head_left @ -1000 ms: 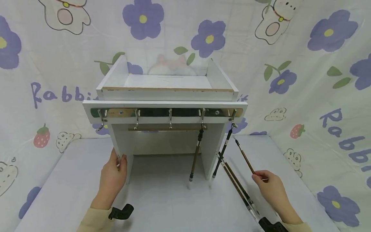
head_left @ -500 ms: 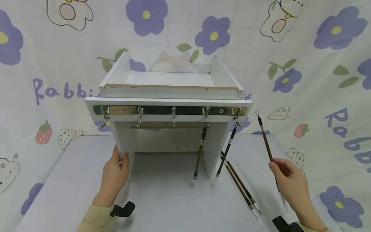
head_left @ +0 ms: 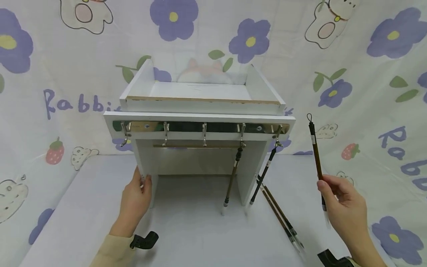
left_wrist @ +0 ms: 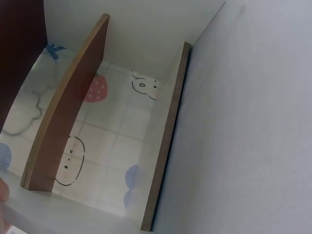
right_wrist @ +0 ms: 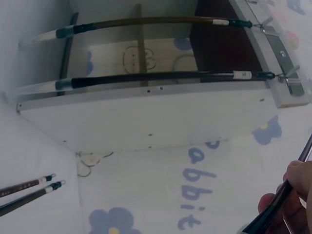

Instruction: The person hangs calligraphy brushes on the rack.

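My right hand [head_left: 348,207] pinches a calligraphy brush [head_left: 316,152] between thumb and fingers, right of a white shelf [head_left: 200,115]. The brush stands nearly upright, cord loop on top and pale tip down by the palm. My left hand [head_left: 133,200] grips the shelf's left side panel, thumb on the inner side. Along the shelf's front runs a metal hook rail [head_left: 153,127]. One hanging brush [head_left: 232,178] is on its second hook from the right, another hanging brush [head_left: 261,178] on the rightmost. In the right wrist view both hang by their loops, with clear sleeves over the tips.
Two more brushes [head_left: 278,215] lie side by side on the white table [head_left: 186,237], right of the shelf. An open-topped tray section [head_left: 200,91] forms the shelf's top. A printed cloth [head_left: 207,22] with flowers and rabbits hangs behind and at the sides.
My right hand has moved right and upward with the brush, away from the rightmost hook, and the brush has turned more upright. The left hand keeps its grip on the panel.
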Action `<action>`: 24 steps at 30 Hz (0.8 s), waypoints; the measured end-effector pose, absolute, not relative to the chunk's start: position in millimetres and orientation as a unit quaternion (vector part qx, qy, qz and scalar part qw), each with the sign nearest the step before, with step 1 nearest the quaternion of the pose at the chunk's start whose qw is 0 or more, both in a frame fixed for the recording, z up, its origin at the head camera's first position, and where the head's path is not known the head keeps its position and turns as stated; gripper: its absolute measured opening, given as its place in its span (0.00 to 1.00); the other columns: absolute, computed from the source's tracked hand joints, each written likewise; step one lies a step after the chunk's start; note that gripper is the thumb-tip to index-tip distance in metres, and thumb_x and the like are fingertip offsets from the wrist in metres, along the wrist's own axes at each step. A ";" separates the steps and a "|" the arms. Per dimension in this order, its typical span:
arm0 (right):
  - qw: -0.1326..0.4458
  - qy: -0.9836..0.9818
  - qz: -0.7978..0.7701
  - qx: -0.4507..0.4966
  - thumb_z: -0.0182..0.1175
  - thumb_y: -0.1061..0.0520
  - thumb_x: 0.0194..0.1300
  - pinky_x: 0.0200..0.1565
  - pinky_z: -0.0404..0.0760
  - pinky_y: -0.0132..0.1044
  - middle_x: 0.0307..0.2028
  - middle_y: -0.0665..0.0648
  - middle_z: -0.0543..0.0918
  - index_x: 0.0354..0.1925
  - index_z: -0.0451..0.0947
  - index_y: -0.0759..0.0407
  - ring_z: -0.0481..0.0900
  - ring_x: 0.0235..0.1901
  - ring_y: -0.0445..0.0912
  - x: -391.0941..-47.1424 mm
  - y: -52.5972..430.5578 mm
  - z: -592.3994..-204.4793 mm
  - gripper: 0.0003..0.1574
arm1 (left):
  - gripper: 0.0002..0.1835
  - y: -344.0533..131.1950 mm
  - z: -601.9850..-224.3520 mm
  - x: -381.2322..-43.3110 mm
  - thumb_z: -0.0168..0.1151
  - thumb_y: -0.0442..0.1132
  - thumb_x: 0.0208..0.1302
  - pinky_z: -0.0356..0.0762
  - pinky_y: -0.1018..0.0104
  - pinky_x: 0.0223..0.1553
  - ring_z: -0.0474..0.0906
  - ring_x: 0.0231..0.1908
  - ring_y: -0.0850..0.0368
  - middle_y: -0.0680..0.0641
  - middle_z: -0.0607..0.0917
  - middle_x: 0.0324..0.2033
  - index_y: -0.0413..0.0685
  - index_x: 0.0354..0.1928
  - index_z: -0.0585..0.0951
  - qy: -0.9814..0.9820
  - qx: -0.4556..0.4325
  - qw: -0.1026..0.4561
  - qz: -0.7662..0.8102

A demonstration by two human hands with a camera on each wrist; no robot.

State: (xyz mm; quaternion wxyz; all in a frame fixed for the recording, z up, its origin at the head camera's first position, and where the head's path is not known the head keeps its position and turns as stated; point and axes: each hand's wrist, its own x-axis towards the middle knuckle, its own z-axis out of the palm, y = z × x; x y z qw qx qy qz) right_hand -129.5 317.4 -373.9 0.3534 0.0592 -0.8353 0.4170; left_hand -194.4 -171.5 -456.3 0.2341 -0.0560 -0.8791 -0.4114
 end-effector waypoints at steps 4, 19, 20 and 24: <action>0.352 -0.829 0.424 0.093 0.63 0.75 0.58 0.35 0.73 0.20 0.32 0.54 0.81 0.46 0.81 0.68 0.76 0.31 0.38 -127.2 311.6 -369.8 0.16 | 0.25 -167.9 -455.4 -194.3 0.47 0.41 0.75 0.80 0.42 0.38 0.81 0.45 0.33 0.28 0.77 0.54 0.43 0.69 0.60 -0.881 -0.056 0.226 -0.412; 0.342 -0.833 0.377 0.216 0.65 0.77 0.54 0.41 0.72 0.24 0.36 0.52 0.82 0.45 0.84 0.60 0.75 0.37 0.38 -126.2 278.1 -367.6 0.22 | 0.26 -168.7 -457.8 -195.1 0.48 0.41 0.75 0.81 0.43 0.37 0.81 0.45 0.34 0.28 0.77 0.54 0.44 0.71 0.59 -0.880 -0.058 0.235 -0.409; 0.341 -0.832 0.374 0.226 0.65 0.77 0.53 0.41 0.72 0.24 0.36 0.52 0.82 0.45 0.84 0.59 0.75 0.36 0.39 -126.8 275.6 -368.3 0.23 | 0.26 -169.1 -457.8 -195.2 0.48 0.41 0.75 0.81 0.43 0.37 0.81 0.45 0.34 0.28 0.77 0.54 0.44 0.71 0.59 -0.880 -0.057 0.234 -0.409; 0.315 -0.840 0.366 0.248 0.66 0.75 0.54 0.38 0.72 0.25 0.36 0.48 0.81 0.46 0.84 0.56 0.74 0.35 0.38 -129.0 264.5 -370.6 0.24 | 0.26 -170.6 -457.0 -194.6 0.47 0.42 0.75 0.81 0.42 0.36 0.82 0.44 0.34 0.28 0.77 0.54 0.44 0.71 0.59 -0.881 -0.052 0.231 -0.410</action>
